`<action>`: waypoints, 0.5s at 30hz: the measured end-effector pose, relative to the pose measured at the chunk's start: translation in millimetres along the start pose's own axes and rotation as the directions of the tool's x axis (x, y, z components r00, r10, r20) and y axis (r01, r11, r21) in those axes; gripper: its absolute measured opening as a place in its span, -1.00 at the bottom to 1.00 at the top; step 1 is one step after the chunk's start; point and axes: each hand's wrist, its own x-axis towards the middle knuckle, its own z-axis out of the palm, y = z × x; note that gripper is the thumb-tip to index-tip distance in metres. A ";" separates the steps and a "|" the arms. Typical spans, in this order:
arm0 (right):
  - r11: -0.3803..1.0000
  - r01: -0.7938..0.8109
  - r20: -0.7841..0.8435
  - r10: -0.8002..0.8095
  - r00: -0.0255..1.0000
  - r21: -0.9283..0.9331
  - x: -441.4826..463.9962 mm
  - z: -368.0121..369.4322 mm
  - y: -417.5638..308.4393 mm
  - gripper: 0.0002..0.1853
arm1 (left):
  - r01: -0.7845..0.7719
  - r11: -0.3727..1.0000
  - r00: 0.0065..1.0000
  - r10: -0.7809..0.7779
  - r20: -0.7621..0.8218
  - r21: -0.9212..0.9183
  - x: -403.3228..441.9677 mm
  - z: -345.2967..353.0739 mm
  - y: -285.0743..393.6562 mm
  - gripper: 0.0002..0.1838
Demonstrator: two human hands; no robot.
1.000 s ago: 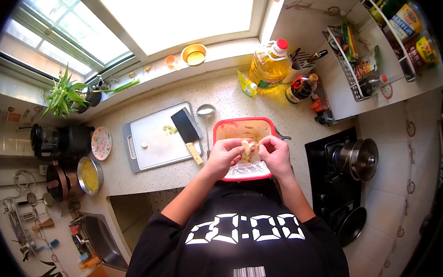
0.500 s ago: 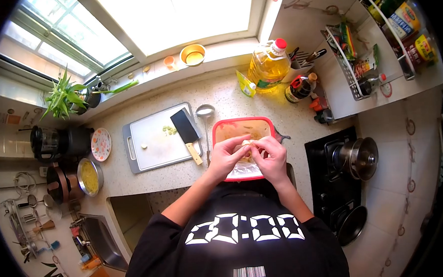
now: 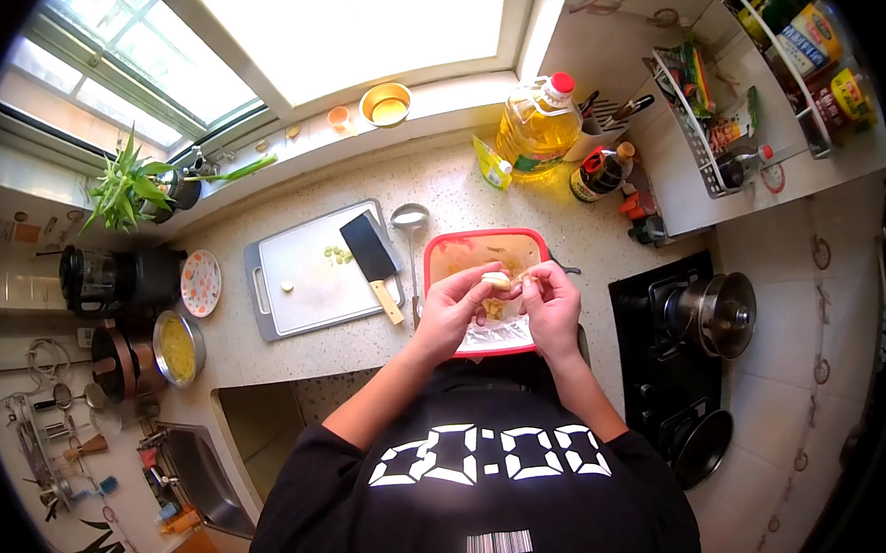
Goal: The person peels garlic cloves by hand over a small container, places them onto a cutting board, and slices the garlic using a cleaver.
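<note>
Over a red-rimmed container (image 3: 486, 238) lined with clear plastic, my left hand (image 3: 452, 310) pinches a pale garlic clove (image 3: 496, 281). Close beside it on the right, my right hand (image 3: 552, 309) has its fingertips pressed together at the clove's end, on something too small to make out. Brownish scraps (image 3: 493, 309) lie in the container below. To the left is a white cutting board (image 3: 308, 282) with chopped pale green pieces (image 3: 339, 254), one small whitish piece (image 3: 286, 287) and a cleaver (image 3: 370, 255) with a wooden handle.
A ladle (image 3: 410, 216) lies between board and container. Behind stand an oil jug (image 3: 538, 131) and a dark sauce bottle (image 3: 601, 174). A lidded pot (image 3: 711, 318) sits on the stove at right. At left are a metal bowl (image 3: 178, 348) and a patterned plate (image 3: 201, 284).
The hands closed together over the clove, then parted slightly. The clove now shows whole and smooth in my left fingertips.
</note>
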 end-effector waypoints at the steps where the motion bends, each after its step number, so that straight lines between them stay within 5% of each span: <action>1: 0.997 -0.056 0.007 0.056 0.998 0.057 0.6 -1.3 -2.2 -0.96 | 0.007 1.000 1.000 -0.007 0.000 -0.027 0.7 -1.4 -1.3 -0.58; 8: 0.959 -0.185 0.013 0.187 0.982 0.213 2.3 -1.7 -15.4 -0.91 | -0.002 0.991 1.000 0.006 0.024 -0.133 4.7 -3.6 -7.1 -0.57; 11: 0.994 -0.106 0.046 0.105 0.993 0.027 1.1 -1.7 -14.6 -0.85 | -0.002 0.988 1.000 0.003 0.008 -0.153 5.1 -2.8 -5.9 -0.59; 15: 0.982 -0.188 0.090 0.187 0.978 0.003 0.8 -8.1 -9.3 -0.86 | 0.000 0.993 1.000 -0.002 -0.015 -0.118 5.7 -2.7 -5.5 -0.61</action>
